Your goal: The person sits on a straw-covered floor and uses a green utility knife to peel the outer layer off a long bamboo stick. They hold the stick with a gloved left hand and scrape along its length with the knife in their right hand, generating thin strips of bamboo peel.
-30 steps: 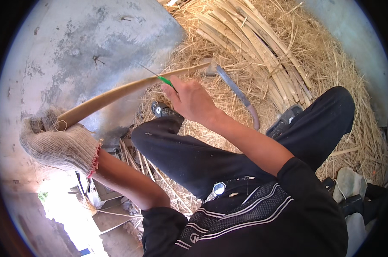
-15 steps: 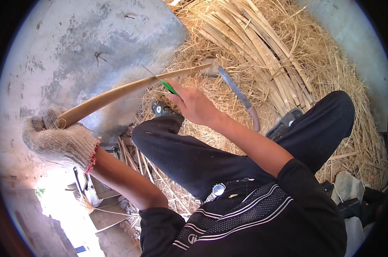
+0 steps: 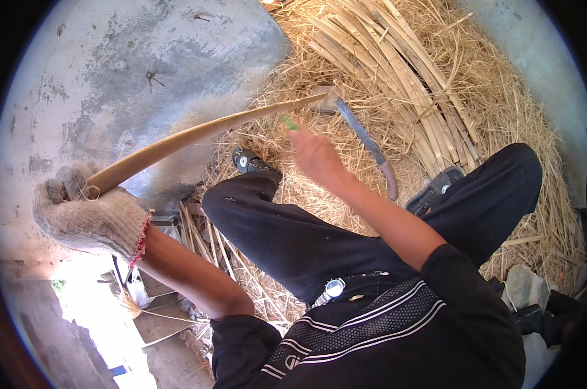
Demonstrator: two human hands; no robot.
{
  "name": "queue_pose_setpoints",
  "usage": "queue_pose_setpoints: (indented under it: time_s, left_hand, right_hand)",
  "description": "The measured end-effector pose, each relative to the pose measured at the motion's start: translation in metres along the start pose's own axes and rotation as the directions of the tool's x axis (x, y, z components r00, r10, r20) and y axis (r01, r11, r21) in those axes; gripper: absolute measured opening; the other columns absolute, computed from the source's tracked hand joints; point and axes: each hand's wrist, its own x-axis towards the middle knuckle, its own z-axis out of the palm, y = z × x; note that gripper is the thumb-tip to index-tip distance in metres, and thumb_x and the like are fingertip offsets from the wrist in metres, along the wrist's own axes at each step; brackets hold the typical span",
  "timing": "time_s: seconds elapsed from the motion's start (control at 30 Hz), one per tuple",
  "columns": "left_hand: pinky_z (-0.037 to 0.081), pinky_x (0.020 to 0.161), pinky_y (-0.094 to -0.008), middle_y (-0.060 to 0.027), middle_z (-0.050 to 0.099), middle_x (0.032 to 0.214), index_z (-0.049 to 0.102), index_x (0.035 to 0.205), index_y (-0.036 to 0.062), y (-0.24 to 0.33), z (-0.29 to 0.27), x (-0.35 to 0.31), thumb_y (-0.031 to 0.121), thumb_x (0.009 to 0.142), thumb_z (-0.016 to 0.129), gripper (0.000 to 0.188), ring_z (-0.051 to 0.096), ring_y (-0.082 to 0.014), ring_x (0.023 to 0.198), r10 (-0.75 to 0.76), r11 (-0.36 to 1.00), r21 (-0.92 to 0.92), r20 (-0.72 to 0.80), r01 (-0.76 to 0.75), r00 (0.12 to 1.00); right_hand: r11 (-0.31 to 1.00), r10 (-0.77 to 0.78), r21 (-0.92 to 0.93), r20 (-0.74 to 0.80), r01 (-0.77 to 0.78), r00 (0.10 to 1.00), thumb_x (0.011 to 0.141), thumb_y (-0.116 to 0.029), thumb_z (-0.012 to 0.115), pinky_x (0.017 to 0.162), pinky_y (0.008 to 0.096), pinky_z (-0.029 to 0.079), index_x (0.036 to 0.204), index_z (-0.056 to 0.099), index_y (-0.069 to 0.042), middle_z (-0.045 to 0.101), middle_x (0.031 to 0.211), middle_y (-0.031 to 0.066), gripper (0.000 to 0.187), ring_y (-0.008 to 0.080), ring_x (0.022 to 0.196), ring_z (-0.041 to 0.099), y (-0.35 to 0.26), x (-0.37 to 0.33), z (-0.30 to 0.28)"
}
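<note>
My left hand (image 3: 89,214), in a knitted grey-beige glove, is closed around the near end of a long split bamboo strip (image 3: 177,141). The strip slants up to the right, and its thin far end is by a small block (image 3: 324,104) on the straw. My bare right hand (image 3: 317,155) is closed on a green-handled knife (image 3: 289,123), just below the strip's far part. Motion smears the knife, and its blade cannot be made out. Right of the strip's tip, a long dark blade with a wooden handle (image 3: 371,146) lies on the straw.
Loose straw (image 3: 293,194) covers the floor around my legs. A bundle of bamboo strips (image 3: 403,84) lies at the far right. A grey wall or slab (image 3: 131,71) stands at the left. Cloth and bags (image 3: 530,292) sit at the lower right.
My right hand with the green-handled knife has moved right and slightly up along the strip, toward its far end. My left hand keeps its grip, nearly still.
</note>
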Motion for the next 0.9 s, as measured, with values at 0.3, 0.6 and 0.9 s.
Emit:
queue_pose_setpoints:
  time_s: [0.3,0.6,0.9]
  left_hand:
    - [0.045,0.056,-0.0283,-0.0068,0.048,0.081,0.048,0.084,0.0033,0.015,0.011,-0.021,0.016,0.087,0.04,0.015,0.048,-0.014,0.062,0.041,0.998,-0.038,-0.055,-0.043,0.998]
    - [0.037,0.047,-0.0266,-0.0016,0.04,0.072,0.037,0.078,0.0079,-0.001,-0.001,0.018,0.014,0.084,0.045,0.011,0.041,-0.0119,0.053,-0.135,0.985,-0.115,-0.038,0.129,0.99]
    - [0.051,0.073,-0.034,-0.0069,0.044,0.09,0.049,0.094,-0.0011,0.002,-0.013,0.016,0.021,0.091,0.045,0.022,0.052,-0.0204,0.082,-0.161,0.982,-0.097,0.031,0.163,0.986]
  right_hand:
    - [0.989,-0.099,0.104,-0.079,0.107,0.992,0.1,-0.024,0.043,0.041,0.0432,0.045,0.106,0.055,0.003,0.054,0.049,0.0168,0.03,0.0333,0.041,0.057,-0.035,0.004,-0.025]
    - [0.994,0.058,-0.085,-0.059,-0.063,0.997,0.099,-0.022,0.041,0.044,0.0426,0.049,0.106,0.053,0.0,0.056,0.055,0.0151,0.026,0.0306,0.047,0.059,-0.002,0.006,0.012]
    - [0.984,-0.097,0.152,0.001,0.096,0.995,0.101,-0.024,0.039,0.043,0.0391,0.047,0.091,0.053,0.0,0.054,0.053,0.0148,0.03,0.0269,0.045,0.058,-0.083,0.002,-0.015]
